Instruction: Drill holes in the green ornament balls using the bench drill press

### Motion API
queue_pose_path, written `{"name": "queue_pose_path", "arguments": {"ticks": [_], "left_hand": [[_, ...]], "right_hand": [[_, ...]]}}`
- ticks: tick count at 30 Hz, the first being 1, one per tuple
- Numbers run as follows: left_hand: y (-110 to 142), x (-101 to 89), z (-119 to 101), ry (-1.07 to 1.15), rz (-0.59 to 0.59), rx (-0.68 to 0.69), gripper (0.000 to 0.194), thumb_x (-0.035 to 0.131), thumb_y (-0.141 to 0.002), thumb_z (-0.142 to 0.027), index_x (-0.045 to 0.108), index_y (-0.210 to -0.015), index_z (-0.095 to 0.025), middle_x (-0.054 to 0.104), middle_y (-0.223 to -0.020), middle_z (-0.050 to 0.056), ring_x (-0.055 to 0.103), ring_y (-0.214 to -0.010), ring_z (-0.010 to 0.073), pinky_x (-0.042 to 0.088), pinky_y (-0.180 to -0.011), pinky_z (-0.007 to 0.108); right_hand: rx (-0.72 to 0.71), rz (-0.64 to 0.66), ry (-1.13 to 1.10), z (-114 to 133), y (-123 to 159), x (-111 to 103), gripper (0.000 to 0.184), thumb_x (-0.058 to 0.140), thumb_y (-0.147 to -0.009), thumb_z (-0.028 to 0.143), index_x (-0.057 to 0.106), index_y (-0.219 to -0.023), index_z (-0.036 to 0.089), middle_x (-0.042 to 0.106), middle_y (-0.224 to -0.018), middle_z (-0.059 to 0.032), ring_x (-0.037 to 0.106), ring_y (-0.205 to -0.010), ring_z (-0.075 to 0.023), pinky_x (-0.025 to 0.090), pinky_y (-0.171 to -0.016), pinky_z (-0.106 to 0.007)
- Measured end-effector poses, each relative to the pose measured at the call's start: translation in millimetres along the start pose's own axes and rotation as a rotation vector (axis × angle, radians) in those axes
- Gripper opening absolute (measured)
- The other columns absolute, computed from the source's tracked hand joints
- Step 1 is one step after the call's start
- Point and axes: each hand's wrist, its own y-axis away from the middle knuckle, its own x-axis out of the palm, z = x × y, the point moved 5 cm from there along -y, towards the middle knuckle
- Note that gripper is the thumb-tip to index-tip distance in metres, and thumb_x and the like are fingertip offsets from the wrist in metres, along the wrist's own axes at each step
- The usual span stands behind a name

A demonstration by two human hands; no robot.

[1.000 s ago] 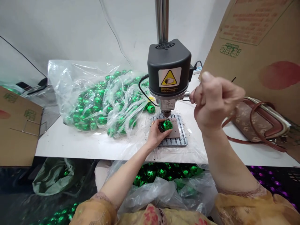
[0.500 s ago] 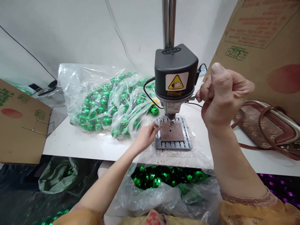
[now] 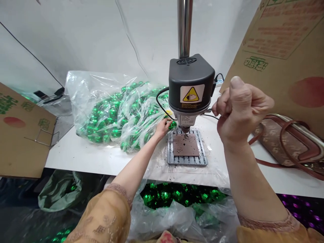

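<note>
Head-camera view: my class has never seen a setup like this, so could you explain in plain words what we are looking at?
The camera sits on a person's head, looking down at their own bare hands. The black-topped machine looks like a small drill press. Under it, a brown board with a hole lies on a slotted metal base, scattered with dark bits. The right hand is closed on the side lever. The left hand has its fingers at a shiny green ball, beside a clear bag of similar ones.
</note>
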Motion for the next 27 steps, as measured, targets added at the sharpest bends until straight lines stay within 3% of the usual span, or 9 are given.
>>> {"name": "queue_pose_path", "arguments": {"ticks": [7,11,16,19,22,27], "left_hand": [[5.4,8.7,-2.1,0.200,0.043,0.005,0.026,0.072,-0.082,-0.031,0.071,-0.102,-0.015,0.073,-0.093,0.006,0.065,-0.083,0.0177,0.049,-0.079,0.028],[26.7,-4.4,-4.6,0.612,0.012,-0.181,0.041,0.066,-0.087,-0.045,0.066,-0.117,-0.018,0.069,-0.083,0.003,0.062,-0.065,0.0138,0.052,-0.066,0.028],[61.3,-12.3,-22.0,1.050,0.139,-0.324,0.049,0.057,-0.093,-0.053,0.058,-0.132,-0.025,0.071,-0.106,0.009,0.068,-0.070,0.0151,0.059,-0.066,0.031],[75.6,-9.5,-29.4,1.047,0.162,-0.320,0.056,0.067,-0.087,-0.053,0.057,-0.133,-0.023,0.071,-0.110,0.011,0.066,-0.068,0.0133,0.058,-0.064,0.029],[85.6,-2.8,-34.8,0.889,0.191,-0.239,0.066,0.078,-0.078,-0.048,0.056,-0.135,-0.022,0.071,-0.108,0.008,0.064,-0.064,0.0112,0.055,-0.062,0.027],[95.3,8.5,-41.3,0.687,0.292,-0.077,0.062,0.075,-0.080,-0.048,0.059,-0.134,-0.021,0.072,-0.110,0.008,0.067,-0.082,0.0159,0.055,-0.069,0.027]], "right_hand": [[0.002,0.015,0.017,-0.9,0.7,-1.4,0.049,0.060,-0.090,0.024,0.038,-0.047,0.019,0.033,-0.041,0.0050,0.032,-0.038,-0.0055,0.026,-0.041,-0.027],[-0.029,0.027,0.051,-0.3,1.3,-1.6,0.050,0.059,-0.092,0.027,0.034,-0.050,0.019,0.032,-0.043,0.0047,0.031,-0.038,-0.0056,0.027,-0.042,-0.027],[-0.039,0.014,0.016,-1.1,1.9,-1.6,0.048,0.059,-0.092,0.023,0.038,-0.049,0.019,0.032,-0.042,0.0048,0.031,-0.037,-0.0049,0.025,-0.040,-0.026],[-0.049,0.016,0.020,-1.8,2.5,-2.2,0.049,0.058,-0.092,0.022,0.036,-0.049,0.019,0.030,-0.042,0.0050,0.030,-0.038,-0.0048,0.025,-0.040,-0.026],[-0.078,0.039,0.034,-0.9,3.3,-2.4,0.050,0.058,-0.093,0.024,0.032,-0.051,0.019,0.030,-0.043,0.0052,0.031,-0.038,-0.0051,0.025,-0.042,-0.027],[-0.067,0.053,0.053,0.6,4.3,-2.0,0.049,0.057,-0.094,0.027,0.031,-0.052,0.020,0.029,-0.044,0.0051,0.030,-0.039,-0.0060,0.025,-0.043,-0.028]]}}
